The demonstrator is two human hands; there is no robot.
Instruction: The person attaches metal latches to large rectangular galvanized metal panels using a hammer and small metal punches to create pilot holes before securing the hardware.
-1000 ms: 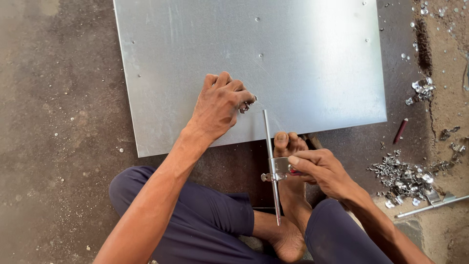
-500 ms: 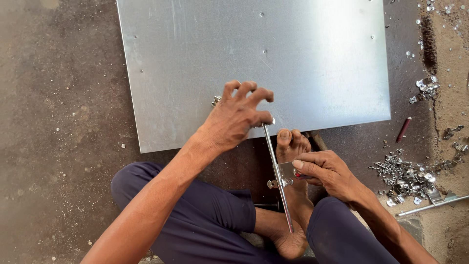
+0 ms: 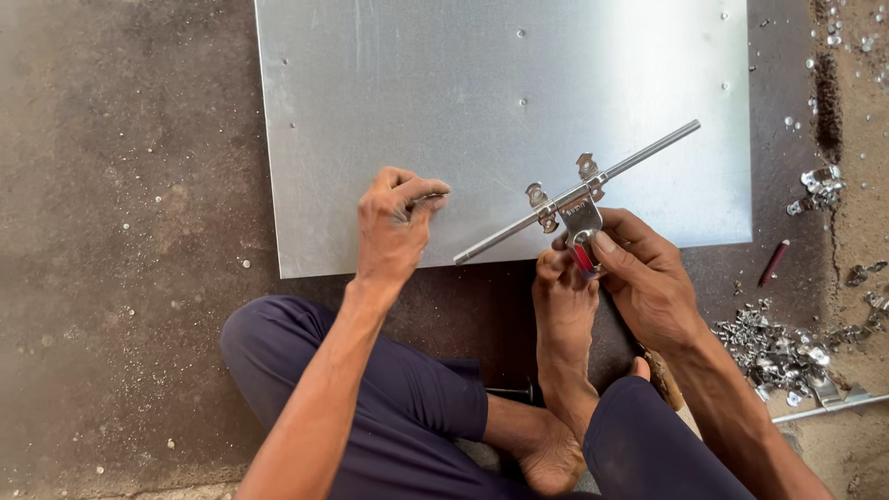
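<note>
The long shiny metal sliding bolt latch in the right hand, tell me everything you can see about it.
The shiny metal sliding bolt latch is a long, slim round rod running through a flat hasp plate, with two small looped brackets on it. It looks like bright plated steel. It lies slanted, far end up to the right, over the grey sheet-metal panel. The right hand pinches the plate's lower end, where something red shows. The left hand is clear of it.

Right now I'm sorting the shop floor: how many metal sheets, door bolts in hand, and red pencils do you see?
Metal sheet: 1
Door bolt, held by the right hand: 1
Red pencil: 1
Total: 3
</note>
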